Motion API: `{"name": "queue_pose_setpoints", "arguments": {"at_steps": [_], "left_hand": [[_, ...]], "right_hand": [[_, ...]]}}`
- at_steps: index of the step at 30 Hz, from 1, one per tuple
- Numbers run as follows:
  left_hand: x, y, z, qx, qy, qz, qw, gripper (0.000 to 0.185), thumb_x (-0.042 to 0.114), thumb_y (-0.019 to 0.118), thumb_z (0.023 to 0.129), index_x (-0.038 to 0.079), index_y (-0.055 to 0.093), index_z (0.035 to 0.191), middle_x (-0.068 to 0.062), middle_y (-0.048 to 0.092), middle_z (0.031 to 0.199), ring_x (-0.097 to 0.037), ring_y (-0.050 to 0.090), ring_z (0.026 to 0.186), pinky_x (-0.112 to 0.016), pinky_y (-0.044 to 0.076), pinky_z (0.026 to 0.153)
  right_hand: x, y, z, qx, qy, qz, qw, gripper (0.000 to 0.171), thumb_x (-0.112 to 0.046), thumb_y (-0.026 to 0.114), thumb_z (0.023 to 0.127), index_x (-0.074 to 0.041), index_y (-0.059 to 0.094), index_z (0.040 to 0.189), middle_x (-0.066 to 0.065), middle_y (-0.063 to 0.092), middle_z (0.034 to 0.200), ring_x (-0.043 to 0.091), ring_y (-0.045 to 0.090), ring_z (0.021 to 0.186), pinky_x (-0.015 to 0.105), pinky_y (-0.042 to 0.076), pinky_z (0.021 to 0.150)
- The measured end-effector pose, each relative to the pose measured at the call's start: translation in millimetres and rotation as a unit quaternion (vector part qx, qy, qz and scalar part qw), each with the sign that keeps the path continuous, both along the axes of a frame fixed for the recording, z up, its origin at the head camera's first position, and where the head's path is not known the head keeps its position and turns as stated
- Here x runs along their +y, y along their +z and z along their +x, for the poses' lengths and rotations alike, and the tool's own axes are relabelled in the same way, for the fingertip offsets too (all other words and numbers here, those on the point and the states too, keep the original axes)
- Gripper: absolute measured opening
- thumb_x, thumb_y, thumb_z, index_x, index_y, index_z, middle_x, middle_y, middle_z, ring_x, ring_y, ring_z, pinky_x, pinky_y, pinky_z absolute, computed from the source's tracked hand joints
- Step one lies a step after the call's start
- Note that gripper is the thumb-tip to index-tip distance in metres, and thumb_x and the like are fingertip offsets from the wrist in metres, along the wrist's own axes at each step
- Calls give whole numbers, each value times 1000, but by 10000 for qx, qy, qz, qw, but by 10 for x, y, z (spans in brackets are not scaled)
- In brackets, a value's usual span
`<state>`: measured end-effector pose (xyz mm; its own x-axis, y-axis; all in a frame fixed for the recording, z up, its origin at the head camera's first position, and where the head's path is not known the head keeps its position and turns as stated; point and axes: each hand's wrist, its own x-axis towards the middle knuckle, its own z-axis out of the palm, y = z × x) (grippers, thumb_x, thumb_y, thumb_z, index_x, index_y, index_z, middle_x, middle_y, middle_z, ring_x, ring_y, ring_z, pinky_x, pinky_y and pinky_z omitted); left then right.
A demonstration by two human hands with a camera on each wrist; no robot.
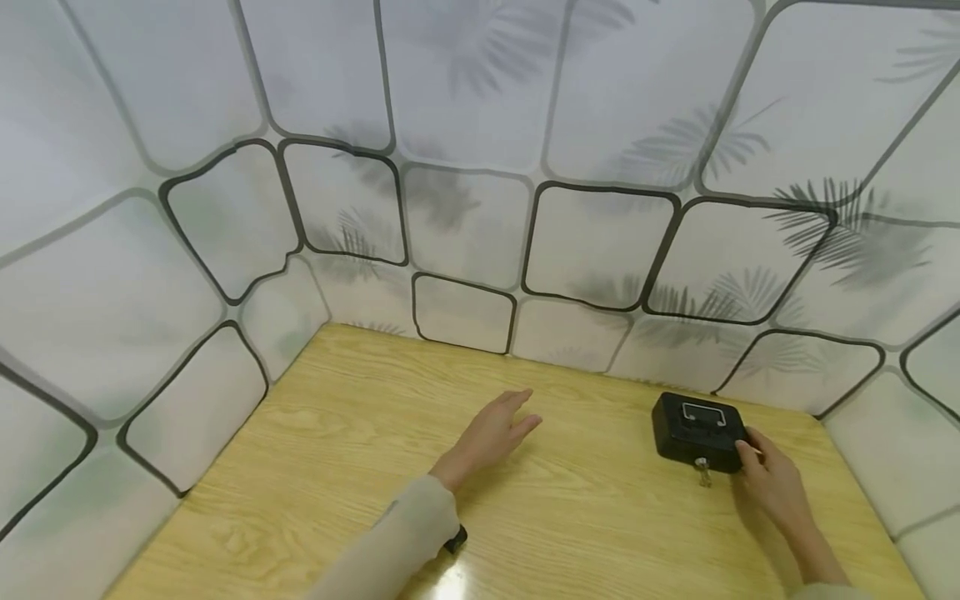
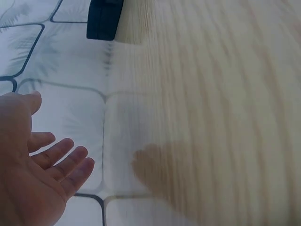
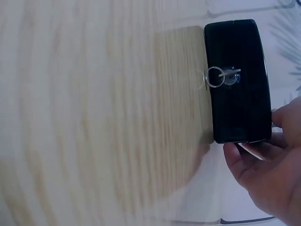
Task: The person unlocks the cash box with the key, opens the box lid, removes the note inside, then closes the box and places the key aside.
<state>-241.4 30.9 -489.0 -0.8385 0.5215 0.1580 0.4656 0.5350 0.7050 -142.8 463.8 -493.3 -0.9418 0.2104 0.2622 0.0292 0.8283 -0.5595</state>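
Right hand (image 1: 776,487) holds the right end of a black cash box (image 1: 693,433), key (image 3: 236,72) in its front lock (image 3: 229,79), box near the wooden table's (image 1: 585,525) back right corner, left hand (image 1: 486,437) above the table, fingers loose.

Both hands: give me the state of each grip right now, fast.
Left hand: open, fingers extended, holding nothing.
Right hand: closed on the right end of the black box, holding it there.
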Motion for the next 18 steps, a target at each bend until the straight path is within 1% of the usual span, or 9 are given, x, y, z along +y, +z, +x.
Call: {"name": "queue_pose_setpoints", "arguments": {"at_steps": [1,2,3,4,6,7,9,13,18], "left_hand": [[41,-1,5,-34,-2,12,10000,61,43,50,109,5,42,157,-13,49,154,-31,50,139,-47,44,112],[85,-4,10,-51,-10,26,10000,61,43,50,109,5,43,157,-13,50,153,-30,52,137,-46,45,110],[129,-7,14,-71,-22,38,10000,61,43,50,109,5,44,156,-13,51,152,-29,53,136,-45,46,109],[173,-3,21,-96,-39,64,9999,61,43,50,109,5,44,156,-13,52,152,-28,55,134,-44,47,108],[266,5,30,-136,-82,108,9998,60,42,51,109,5,44,156,-12,53,150,-27,56,132,-43,49,106],[315,11,34,-155,-109,134,9997,59,41,51,110,5,45,156,-12,53,150,-26,57,131,-42,49,105],[411,28,40,-178,-158,205,9995,58,39,51,110,4,46,155,-12,53,149,-26,57,130,-42,50,104],[579,48,44,-207,-203,301,9991,55,35,53,110,2,48,153,-13,54,148,-26,59,127,-40,52,102],[733,8,19,-268,-172,552,9980,51,30,56,109,-2,51,149,-16,58,143,-27,63,121,-37,54,97]], "right_hand": [[-2,-5,-2,46,-3,-63,10000,51,-20,46,110,19,45,143,43,56,129,37,70,98,14,44,66],[-8,-8,-3,80,13,-126,9999,50,-20,48,110,18,46,143,43,56,129,23,71,94,10,41,65],[-19,-9,-2,103,66,-232,9997,50,-20,49,110,18,46,142,43,56,130,9,68,91,8,41,64],[-37,-9,-3,114,132,-351,9992,50,-19,50,110,18,46,142,43,55,131,-4,62,90,7,41,64],[-89,-9,-10,79,282,-612,9977,50,-19,52,109,18,46,142,43,54,132,-21,46,88,9,46,65],[-124,-8,-12,37,371,-759,9964,50,-20,52,110,18,46,142,43,53,134,-24,43,88,11,49,65],[-209,-4,-16,-67,494,-1019,9935,52,-22,52,110,18,44,143,43,51,137,-25,43,89,15,53,67],[-393,9,-37,-223,626,-1408,9878,55,-24,52,110,17,41,145,42,49,139,-22,47,92,22,58,71],[-597,20,-83,-240,751,-1810,9803,52,-19,54,110,17,43,144,41,50,138,-16,52,95,26,60,73]]}}
